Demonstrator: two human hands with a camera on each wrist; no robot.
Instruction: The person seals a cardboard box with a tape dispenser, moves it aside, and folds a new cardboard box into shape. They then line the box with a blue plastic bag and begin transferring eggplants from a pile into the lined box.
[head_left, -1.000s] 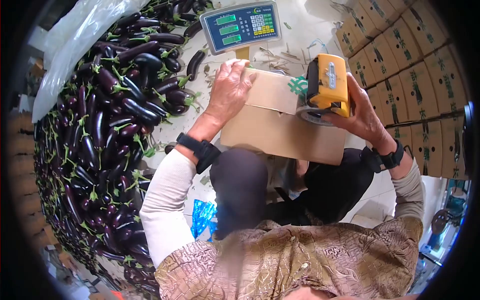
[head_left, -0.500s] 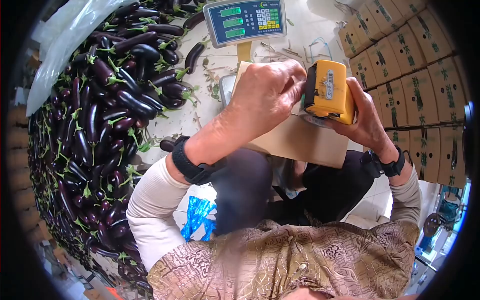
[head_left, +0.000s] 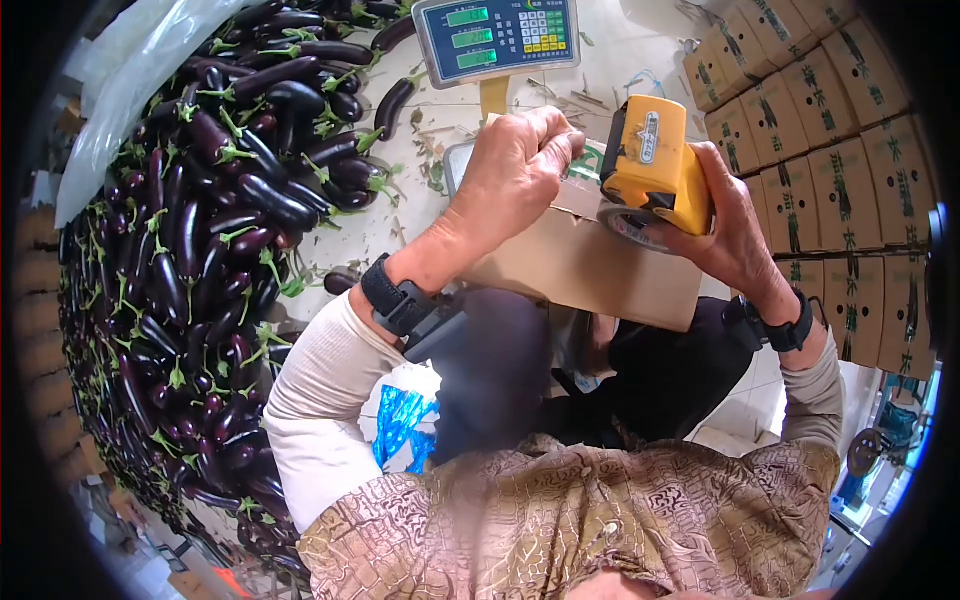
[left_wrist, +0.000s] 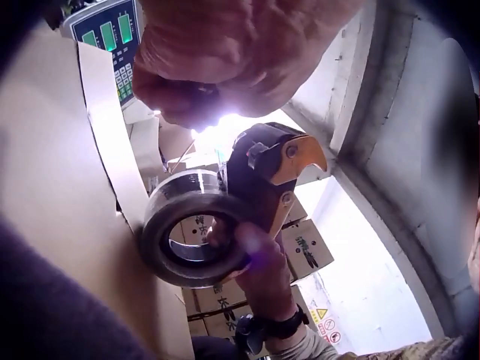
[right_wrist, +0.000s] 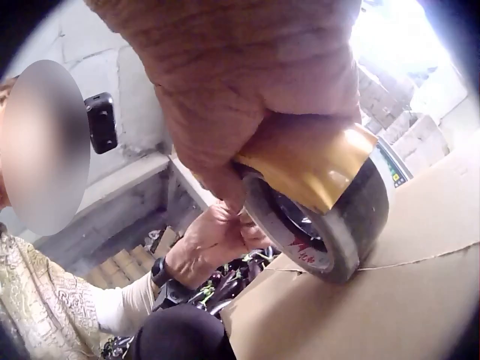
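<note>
My right hand (head_left: 728, 225) grips a yellow tape dispenser (head_left: 650, 150) holding a roll of packing tape (left_wrist: 184, 232), over a cardboard box (head_left: 590, 275). In the right wrist view the roll's edge is right at the box's seam. Left of the dispenser is my left hand (head_left: 515, 170), fingers curled and thumb against the forefinger, pinching the end of the tape; glare hides most of the strip in the left wrist view. Green print on the box shows between hand and dispenser. The box lies in front of my knees.
A large heap of eggplants (head_left: 200, 250) covers the floor at left, partly under clear plastic sheeting (head_left: 130, 100). A digital scale (head_left: 497, 40) stands beyond the box. Stacked printed cartons (head_left: 815, 190) line the right side. A blue plastic bag (head_left: 403, 425) lies by my left knee.
My left hand left the box's left part, reached across to the dispenser, then drew back a little to the left. The right hand still holds the dispenser, now tilted slightly.
</note>
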